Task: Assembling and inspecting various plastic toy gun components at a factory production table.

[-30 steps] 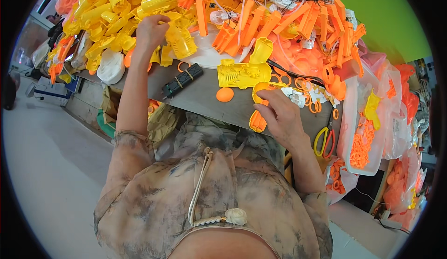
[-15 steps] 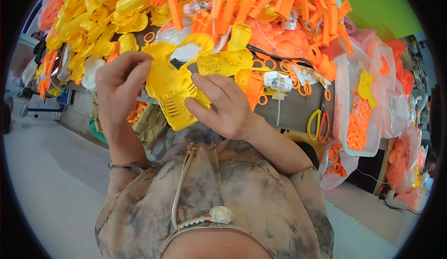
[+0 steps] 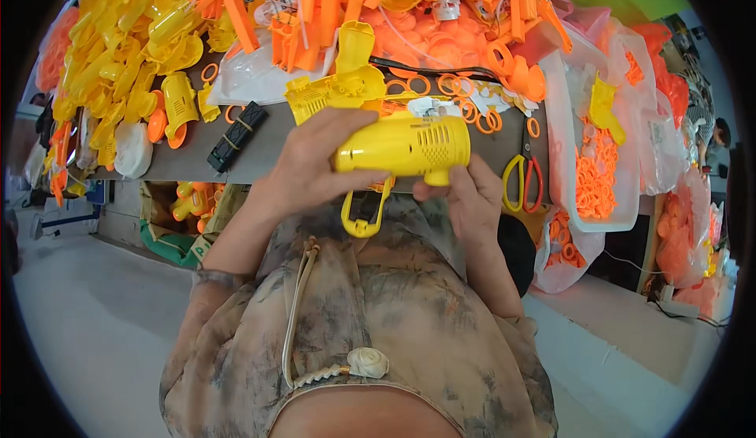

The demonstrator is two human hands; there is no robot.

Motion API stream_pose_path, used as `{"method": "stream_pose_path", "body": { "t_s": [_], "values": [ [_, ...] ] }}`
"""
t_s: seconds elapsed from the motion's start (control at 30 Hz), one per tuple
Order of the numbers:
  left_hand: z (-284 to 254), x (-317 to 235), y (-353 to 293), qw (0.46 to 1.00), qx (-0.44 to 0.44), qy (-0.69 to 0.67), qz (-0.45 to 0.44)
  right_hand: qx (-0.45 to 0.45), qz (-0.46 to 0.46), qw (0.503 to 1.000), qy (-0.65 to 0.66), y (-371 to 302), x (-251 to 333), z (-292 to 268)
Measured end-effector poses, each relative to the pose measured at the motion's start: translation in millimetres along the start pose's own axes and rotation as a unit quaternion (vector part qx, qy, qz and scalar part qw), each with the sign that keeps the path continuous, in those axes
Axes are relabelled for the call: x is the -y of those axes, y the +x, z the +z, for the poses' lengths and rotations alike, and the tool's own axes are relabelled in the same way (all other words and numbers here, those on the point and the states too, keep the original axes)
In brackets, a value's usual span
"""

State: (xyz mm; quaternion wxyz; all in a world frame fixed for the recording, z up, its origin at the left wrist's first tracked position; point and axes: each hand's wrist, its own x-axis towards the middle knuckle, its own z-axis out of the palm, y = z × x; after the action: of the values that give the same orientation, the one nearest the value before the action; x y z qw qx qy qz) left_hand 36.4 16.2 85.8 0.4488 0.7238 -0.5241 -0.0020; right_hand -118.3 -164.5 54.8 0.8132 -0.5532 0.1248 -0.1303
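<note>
A yellow plastic housing (image 3: 402,147), rounded and pierced with slots and small holes, lies sideways between my hands in front of the table edge. My left hand (image 3: 311,162) wraps round its left end, thumb underneath. At its lower right end, beside a short round stub, the fingers of my right hand (image 3: 476,202) press on it. A yellow loop-shaped part (image 3: 362,224) hangs below the housing; whether they are joined is hidden. Just behind, another yellow shell (image 3: 358,52) rests on the table, with orange rings (image 3: 466,111) and a white part (image 3: 433,107) partly covered.
Heaped yellow shells (image 3: 118,52) and orange strips (image 3: 331,5) fill the back. A black block (image 3: 238,137) lies left. On the right are scissors (image 3: 525,178) with yellow and red handles and a clear bin (image 3: 614,221) of orange rings. Below the table stands an open box (image 3: 161,214).
The yellow housing has swung from upright with its inside showing to sideways with its smooth outside up. Both hands have moved right, and my left hand now grips its end.
</note>
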Motion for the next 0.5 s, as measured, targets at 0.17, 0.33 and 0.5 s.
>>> {"method": "stream_pose_path", "body": {
  "t_s": [0.17,0.33,0.5],
  "values": [
    [26,38,21,0.999,-0.024,0.024,-0.011,-0.158,-0.091,0.953,-0.242,15,-3,-22],
    [40,48,21,0.999,-0.008,0.027,-0.04,-0.184,-0.048,0.959,-0.211,16,-14,-43],
    [43,48,22,0.997,0.011,-0.013,-0.076,-0.173,-0.037,0.963,-0.204,19,-21,-40]
  ]
}}
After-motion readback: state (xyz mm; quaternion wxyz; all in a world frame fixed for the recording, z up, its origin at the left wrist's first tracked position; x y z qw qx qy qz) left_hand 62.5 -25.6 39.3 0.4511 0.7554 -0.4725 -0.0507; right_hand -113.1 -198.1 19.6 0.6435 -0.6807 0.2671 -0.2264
